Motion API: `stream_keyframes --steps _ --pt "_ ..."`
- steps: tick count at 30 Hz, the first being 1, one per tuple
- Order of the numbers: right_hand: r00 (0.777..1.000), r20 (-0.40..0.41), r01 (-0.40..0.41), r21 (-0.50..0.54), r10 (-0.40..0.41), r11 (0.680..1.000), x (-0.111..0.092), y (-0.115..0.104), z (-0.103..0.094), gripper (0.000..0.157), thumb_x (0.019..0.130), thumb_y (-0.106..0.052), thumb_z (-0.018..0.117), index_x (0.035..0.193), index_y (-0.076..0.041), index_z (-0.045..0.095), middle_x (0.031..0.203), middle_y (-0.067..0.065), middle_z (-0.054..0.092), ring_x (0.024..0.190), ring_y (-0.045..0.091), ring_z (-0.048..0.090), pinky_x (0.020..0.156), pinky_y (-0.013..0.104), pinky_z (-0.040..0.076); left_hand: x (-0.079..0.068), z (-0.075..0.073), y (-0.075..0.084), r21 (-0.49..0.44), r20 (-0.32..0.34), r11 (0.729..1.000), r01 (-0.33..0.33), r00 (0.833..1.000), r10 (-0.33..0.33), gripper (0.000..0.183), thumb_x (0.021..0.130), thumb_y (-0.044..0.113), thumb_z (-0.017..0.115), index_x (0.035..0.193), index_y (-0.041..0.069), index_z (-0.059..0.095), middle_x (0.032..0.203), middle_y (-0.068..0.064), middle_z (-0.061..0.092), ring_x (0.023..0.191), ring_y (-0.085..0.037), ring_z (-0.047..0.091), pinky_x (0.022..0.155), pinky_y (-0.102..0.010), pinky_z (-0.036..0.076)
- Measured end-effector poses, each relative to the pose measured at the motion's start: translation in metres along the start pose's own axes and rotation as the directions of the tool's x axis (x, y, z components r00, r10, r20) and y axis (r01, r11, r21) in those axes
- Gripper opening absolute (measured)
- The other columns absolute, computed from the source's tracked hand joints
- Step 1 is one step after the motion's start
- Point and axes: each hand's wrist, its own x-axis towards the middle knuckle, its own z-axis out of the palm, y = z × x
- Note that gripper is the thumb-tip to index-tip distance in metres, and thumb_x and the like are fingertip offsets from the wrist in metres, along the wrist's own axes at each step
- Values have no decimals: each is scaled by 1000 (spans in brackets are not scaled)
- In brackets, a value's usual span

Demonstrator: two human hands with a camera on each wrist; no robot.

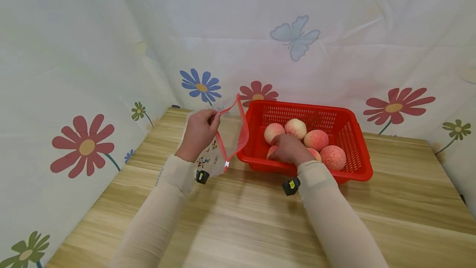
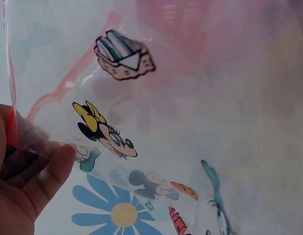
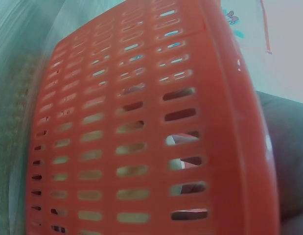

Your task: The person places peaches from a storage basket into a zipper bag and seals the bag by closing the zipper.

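Note:
My left hand pinches the top edge of a clear zip bag with a pink-red zip strip and cartoon prints. The bag's mouth gapes toward the basket in the head view. Inside a red plastic basket, several pink and cream peaches lie together. My right hand reaches down over the basket's front rim, fingers curled round a peach at the near left. The hand partly covers that peach. In the right wrist view, the slotted basket wall hides most of the grip.
The wood-grain table carries the basket and bag. A white cloth printed with flowers and a butterfly hangs behind and along both sides. The basket's left rim stands close beside the bag's mouth.

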Motion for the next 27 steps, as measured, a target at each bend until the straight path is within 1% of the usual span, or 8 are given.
stream_keyframes --steps 3,6,10,14,16,19,23,27 --pt "1000 -7 2 -4 -2 1000 -1 0 0 66 74 -22 81 135 -15 57 113 5 68 91 26 59 83 37 53 0 0 0 -3 5 1000 6 1000 -6 20 95 16 59 90 0 71 69 -9 61 62 -21 52 60 -31 44" --pt "999 -24 26 -18 -26 1000 -2 -2 -2 68 74 -24 81 136 -15 56 113 5 68 93 26 58 84 38 53 1 1 0 2 9 1000 9 1000 -9 20 95 16 59 91 0 72 70 -9 62 62 -21 52 60 -32 45" --pt "997 -42 66 -30 -67 997 -4 -5 -7 68 75 -26 80 136 -13 55 110 6 69 91 25 57 75 32 52 1 2 0 10 10 1000 7 1000 -8 21 95 17 59 94 0 72 72 -9 63 63 -21 54 61 -32 46" --pt "995 -51 82 -38 -84 996 -7 -9 -12 65 77 -28 79 136 -13 54 114 7 68 92 26 56 70 29 52 1 2 1 9 10 1000 7 1000 -7 21 95 17 60 96 0 72 73 -10 65 64 -21 55 62 -32 48" --pt "995 -57 79 -43 -82 996 -9 -12 -15 65 78 -30 78 136 -13 54 117 7 66 95 27 55 72 31 53 1 2 2 8 12 1000 11 1000 -11 21 95 17 60 97 0 72 74 -10 65 64 -21 55 61 -33 48" --pt "995 -68 75 -34 -77 997 -11 -15 -19 66 77 -33 79 136 -14 54 123 7 64 101 27 55 80 36 55 1 2 2 9 19 1000 18 1000 -19 22 95 18 59 98 0 73 74 -10 66 64 -21 55 61 -32 48" --pt "990 -97 96 -35 -99 995 -15 -19 -21 69 76 -35 80 137 -16 53 128 7 63 107 27 55 93 45 52 1 4 2 16 23 1000 19 1000 -20 22 95 18 59 96 1 73 73 -9 64 63 -20 54 61 -31 47" --pt "983 -131 122 -45 -127 992 -18 -23 -24 70 76 -37 80 137 -17 54 130 7 62 111 28 55 96 48 50 1 6 0 17 17 1000 12 1000 -13 21 95 18 59 95 2 73 72 -8 63 63 -19 53 60 -31 47"
